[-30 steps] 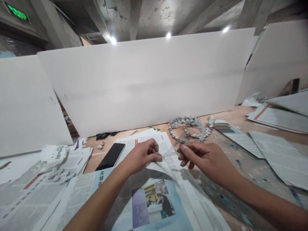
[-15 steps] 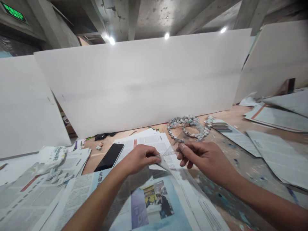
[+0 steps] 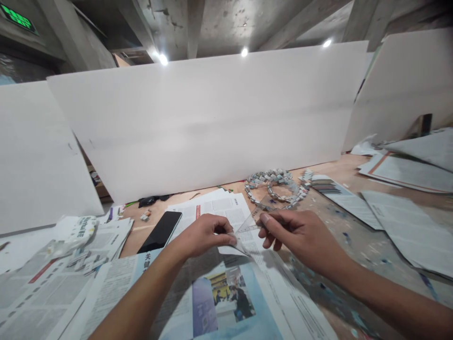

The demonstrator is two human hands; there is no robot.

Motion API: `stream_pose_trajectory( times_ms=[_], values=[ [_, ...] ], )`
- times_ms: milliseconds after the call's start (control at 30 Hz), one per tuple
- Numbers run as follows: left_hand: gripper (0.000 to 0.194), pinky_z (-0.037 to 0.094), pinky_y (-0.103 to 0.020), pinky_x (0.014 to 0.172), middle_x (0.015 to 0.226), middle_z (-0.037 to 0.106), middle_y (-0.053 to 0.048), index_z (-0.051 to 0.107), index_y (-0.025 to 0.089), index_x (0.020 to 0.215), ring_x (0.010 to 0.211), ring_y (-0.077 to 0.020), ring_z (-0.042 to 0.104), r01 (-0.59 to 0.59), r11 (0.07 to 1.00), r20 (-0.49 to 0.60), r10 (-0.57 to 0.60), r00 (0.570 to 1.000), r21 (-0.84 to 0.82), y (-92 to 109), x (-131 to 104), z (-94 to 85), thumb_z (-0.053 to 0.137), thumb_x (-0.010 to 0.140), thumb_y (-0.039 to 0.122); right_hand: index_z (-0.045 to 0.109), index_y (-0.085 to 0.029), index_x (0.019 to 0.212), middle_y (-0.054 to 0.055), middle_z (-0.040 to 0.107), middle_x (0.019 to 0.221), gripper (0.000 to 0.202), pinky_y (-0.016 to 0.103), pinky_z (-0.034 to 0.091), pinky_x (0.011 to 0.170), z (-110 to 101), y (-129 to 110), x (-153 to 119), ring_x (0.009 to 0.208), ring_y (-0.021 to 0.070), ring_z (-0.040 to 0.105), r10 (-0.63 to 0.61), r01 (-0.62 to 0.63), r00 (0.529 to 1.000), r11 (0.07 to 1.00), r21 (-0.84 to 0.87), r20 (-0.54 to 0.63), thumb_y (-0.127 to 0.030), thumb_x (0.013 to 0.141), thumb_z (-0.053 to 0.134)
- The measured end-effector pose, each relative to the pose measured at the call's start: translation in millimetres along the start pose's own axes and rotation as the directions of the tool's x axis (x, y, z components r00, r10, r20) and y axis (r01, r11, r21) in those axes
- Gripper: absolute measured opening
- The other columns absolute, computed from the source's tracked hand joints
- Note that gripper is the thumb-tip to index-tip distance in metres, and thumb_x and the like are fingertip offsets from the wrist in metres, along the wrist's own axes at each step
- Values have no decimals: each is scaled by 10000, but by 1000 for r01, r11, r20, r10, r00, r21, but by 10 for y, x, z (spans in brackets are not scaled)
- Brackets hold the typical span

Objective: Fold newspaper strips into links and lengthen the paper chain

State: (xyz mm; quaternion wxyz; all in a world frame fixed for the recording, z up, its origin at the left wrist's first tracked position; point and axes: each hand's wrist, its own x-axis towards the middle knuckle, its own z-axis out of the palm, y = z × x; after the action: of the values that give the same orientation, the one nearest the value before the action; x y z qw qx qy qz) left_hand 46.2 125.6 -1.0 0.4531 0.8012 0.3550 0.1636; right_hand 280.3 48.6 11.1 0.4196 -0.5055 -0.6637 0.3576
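My left hand point(image 3: 203, 234) pinches the folded corner of a newspaper sheet point(image 3: 226, 302) that lies on the table in front of me. A clear plastic triangle ruler point(image 3: 260, 212) rests on the fold, and my right hand point(image 3: 300, 233) holds it between thumb and fingers. The two hands nearly touch at the paper's lifted corner. The ruler's far tip points toward a chain of folded paper links point(image 3: 276, 185).
A black phone point(image 3: 160, 231) lies left of my left hand. Loose newspapers point(image 3: 53, 264) cover the left side, and more sheets point(image 3: 406, 222) lie at the right. White boards point(image 3: 212, 118) stand along the back of the wooden table point(image 3: 350, 165).
My left hand has pressed the lifted paper corner lower toward the table. The right hand and ruler shifted slightly left and down with it.
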Motion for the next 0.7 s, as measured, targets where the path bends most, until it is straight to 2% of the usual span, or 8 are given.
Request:
stream_pose_trajectory(
  times_ms=[233,500,700],
  values=[
    [185,403,-240,672,731,655,5,672,168,784,694,-133,559,-14,1000,7,15,1000,-23,-2,-1,-7,718,793,348,687,-166,783,50,727,708,437,240,548,523,17,-12,-2,597,164,699,-14,14,1000,1000,-17,21,-527,944,501],
    [198,405,-230,642,730,656,2,675,170,782,688,-135,555,-9,1000,9,9,1000,-23,4,-9,-2,719,787,364,708,-169,817,65,740,737,440,258,562,524,15,-31,-5,603,179,704,-4,4,1000,1000,1,-9,-545,931,509],
    [209,414,-236,650,744,675,-8,686,172,795,704,-145,575,-5,1000,8,5,1000,-30,-3,0,-2,724,781,378,695,-169,783,53,727,714,442,240,545,514,43,2,10,591,166,699,0,0,1000,1000,-13,28,-532,940,497]
  ],
)
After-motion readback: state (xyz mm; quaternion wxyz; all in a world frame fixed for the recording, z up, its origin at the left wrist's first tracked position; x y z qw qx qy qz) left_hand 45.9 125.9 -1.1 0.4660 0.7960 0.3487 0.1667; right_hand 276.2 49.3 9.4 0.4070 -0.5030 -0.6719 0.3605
